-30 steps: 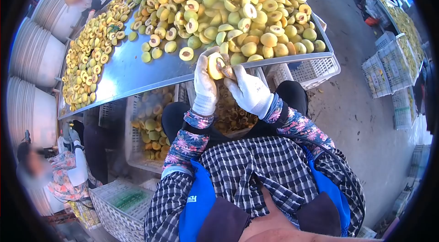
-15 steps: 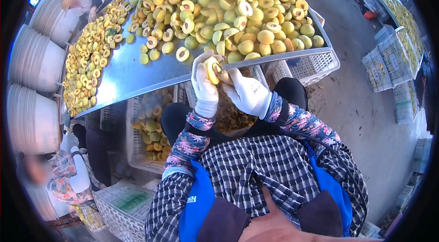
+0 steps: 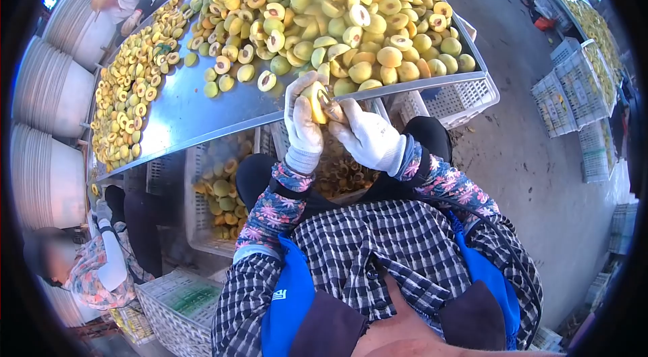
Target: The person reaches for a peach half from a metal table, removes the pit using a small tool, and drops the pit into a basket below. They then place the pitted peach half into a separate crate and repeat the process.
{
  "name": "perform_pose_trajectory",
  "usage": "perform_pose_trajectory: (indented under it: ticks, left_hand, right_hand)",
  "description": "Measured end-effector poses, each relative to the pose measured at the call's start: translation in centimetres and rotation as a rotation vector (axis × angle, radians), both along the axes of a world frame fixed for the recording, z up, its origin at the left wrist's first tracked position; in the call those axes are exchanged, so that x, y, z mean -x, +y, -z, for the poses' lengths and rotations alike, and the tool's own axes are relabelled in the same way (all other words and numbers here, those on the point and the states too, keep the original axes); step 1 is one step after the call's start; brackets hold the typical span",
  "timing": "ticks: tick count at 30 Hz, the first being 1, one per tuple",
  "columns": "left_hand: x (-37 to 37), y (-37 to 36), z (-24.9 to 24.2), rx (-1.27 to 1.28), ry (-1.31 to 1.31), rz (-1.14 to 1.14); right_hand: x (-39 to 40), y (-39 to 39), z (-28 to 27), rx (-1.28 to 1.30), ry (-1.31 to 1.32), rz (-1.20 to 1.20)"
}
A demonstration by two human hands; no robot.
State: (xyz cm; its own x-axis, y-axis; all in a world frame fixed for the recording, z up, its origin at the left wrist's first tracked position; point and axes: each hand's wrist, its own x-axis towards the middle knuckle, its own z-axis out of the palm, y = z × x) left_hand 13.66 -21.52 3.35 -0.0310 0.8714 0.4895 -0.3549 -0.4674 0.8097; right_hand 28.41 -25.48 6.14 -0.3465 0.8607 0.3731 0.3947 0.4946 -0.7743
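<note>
Head view | knit-gloved left hand (image 3: 303, 121) grips fleshy cut fruit (image 3: 317, 103) | right hand (image 3: 372, 138) pinches blurred brownish object (image 3: 334, 112)

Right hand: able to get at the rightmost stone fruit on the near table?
Likely yes: only the table rim seems to lie between the right hand and the rightmost stone fruit, though it must first leave the halved fruit in the left hand.

We're on 1 head cam, near side of the metal table (image 3: 177, 113), looking fwd & steeply down; wide-angle, round-edged; our checked shirt (image 3: 358, 235) v. close, this side of table.
</note>
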Motion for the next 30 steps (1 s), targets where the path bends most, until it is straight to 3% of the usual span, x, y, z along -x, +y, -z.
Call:
perform_pose_trajectory:
  ticks: [4, 6, 8, 10, 12, 14, 15, 16, 20, 22, 23, 24, 26, 30]
  left_hand:
    - [1.0, 0.8, 0.5, 0.052, 0.067, 0.083]
    - [1.3, 1.1, 0.6, 0.098, 0.115, 0.144]
    - [1.2, 1.1, 0.3, 0.335, 0.031, 0.290]
    - [0.4, 1.1, 1.6, 0.348, -0.018, 0.246]
    - [-0.8, 1.5, 3.1, -0.161, 0.244, -0.293]
    - [-2.2, 0.0, 1.0, 0.072, -0.063, -0.121]
    - [-1.7, 0.4, 1.3, 0.193, -0.111, -0.058]
    - [-1.2, 0.9, 0.9, 0.313, -0.161, 0.007]
    - [-0.3, 0.7, -0.1, 0.481, -0.129, 0.144]
    - [-0.3, 1.3, 0.4, 0.536, -0.124, 0.133]
    - [-0.6, 1.5, 0.8, 0.530, -0.179, 0.104]
    - [-0.6, 1.3, 1.2, 0.533, -0.188, 0.096]
    - [-0.9, 0.6, -0.4, 0.677, -0.287, 0.081]
    - [-0.6, 0.6, -0.1, 0.731, -0.330, 0.090]
  right_hand:
    - [-0.8, 0.7, 1.2, -0.076, -0.218, -0.014]
    - [-1.5, 0.9, 1.3, -0.044, -0.208, -0.047]
    - [-1.7, 1.1, 1.4, -0.010, -0.202, -0.087]
    - [-1.5, 1.3, 2.1, 0.039, -0.117, -0.026]
    - [-1.4, 1.8, 3.4, 0.039, -0.109, -0.020]
    - [-0.8, 1.8, 3.3, 0.023, -0.081, -0.089]
    - [-0.9, 1.5, 3.1, 0.308, 0.057, -0.101]
    - [-1.1, 1.5, 2.8, 0.312, 0.054, -0.103]
    - [-2.3, 2.0, 1.6, 0.389, -0.189, -0.219]
    - [-1.9, 1.7, 1.1, 0.658, 0.056, -0.264]
    - [-1.6, 1.5, 2.1, 0.941, 0.327, -0.317]
    - [-1.2, 1.2, 2.3, 0.947, 0.318, -0.322]
    - [-0.3, 0.7, 2.6, 1.134, 0.671, -0.350]
    - [-0.5, 1.3, 2.8, 1.207, 0.668, -0.397]
